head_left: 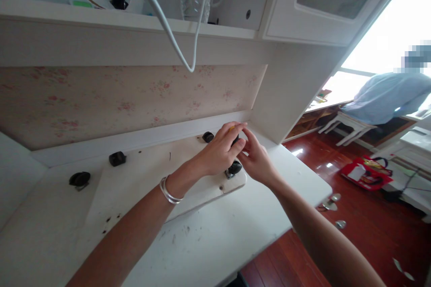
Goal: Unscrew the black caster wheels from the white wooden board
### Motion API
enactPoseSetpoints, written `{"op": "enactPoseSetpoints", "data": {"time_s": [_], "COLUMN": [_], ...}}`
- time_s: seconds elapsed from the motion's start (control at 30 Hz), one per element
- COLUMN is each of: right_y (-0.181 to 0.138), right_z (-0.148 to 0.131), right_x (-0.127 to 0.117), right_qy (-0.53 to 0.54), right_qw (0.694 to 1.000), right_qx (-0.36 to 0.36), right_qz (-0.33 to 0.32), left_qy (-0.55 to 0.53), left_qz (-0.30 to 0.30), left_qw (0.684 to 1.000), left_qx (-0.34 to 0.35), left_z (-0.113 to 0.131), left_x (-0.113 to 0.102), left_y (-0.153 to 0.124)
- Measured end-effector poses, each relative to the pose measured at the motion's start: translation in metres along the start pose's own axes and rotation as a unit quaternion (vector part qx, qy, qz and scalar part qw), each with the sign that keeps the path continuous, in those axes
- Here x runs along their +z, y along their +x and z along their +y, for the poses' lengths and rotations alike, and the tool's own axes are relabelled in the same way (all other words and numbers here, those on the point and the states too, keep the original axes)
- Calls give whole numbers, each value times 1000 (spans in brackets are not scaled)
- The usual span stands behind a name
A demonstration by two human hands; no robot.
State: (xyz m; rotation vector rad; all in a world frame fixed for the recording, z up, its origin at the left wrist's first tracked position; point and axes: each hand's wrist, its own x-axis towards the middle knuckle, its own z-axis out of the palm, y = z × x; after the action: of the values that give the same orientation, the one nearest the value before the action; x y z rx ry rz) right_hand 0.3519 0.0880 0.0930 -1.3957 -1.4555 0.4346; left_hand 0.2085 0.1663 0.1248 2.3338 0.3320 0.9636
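Observation:
My left hand (222,150), with silver bangles at the wrist, is closed around a small black-and-yellow object (235,138). The fingers cover most of it, so its kind is hidden. My right hand (258,158) meets it from the other side, fingers bent and pressed against the same object. Both hands are over the right end of a white board (144,193) lying on a white desk (269,208). Just below the hands a black caster (235,168) stands on the board's corner. Another black caster (208,136) is behind my left hand.
Two more casters (117,158) (79,179) are at the left. A white cable (175,47) hangs from the shelf (232,29) above. At the right a person (387,94) in light blue sits by a window. A red bag (365,173) lies on the wooden floor.

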Motion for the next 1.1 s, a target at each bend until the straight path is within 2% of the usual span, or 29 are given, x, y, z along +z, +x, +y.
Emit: {"op": "enactPoseSetpoints", "data": {"time_s": [0.07,0.17,0.27,0.37,0.47,0.63,0.8,0.97,1.1], "right_y": [-1,-2,-1,1,1,-1,-4,0,1], "right_z": [3,5,3,-3,-7,-8,-15,-24,-25], "right_x": [1,4,7,7,5,1,4,6,3], "right_qy": [46,71,10,-56,-81,-65,-99,-135,-95], "right_qw": [999,997,999,996,995,997,993,990,994], "right_qx": [5,-9,-43,-53,-38,-15,-39,10,22], "right_qz": [-12,-3,22,47,54,28,57,47,48], "left_qy": [-34,-37,15,55,64,-10,21,35,12], "left_qz": [-15,4,48,66,55,8,59,72,82], "left_qw": [999,999,999,996,996,1000,998,995,994], "left_qx": [-2,-4,-17,-33,-9,1,-27,-56,-72], "left_z": [0,-1,-1,-1,-1,0,2,1,2], "left_x": [-4,-8,-6,1,5,-2,-5,3,-1], "left_y": [1,4,4,1,-2,-1,0,-4,-20]}}
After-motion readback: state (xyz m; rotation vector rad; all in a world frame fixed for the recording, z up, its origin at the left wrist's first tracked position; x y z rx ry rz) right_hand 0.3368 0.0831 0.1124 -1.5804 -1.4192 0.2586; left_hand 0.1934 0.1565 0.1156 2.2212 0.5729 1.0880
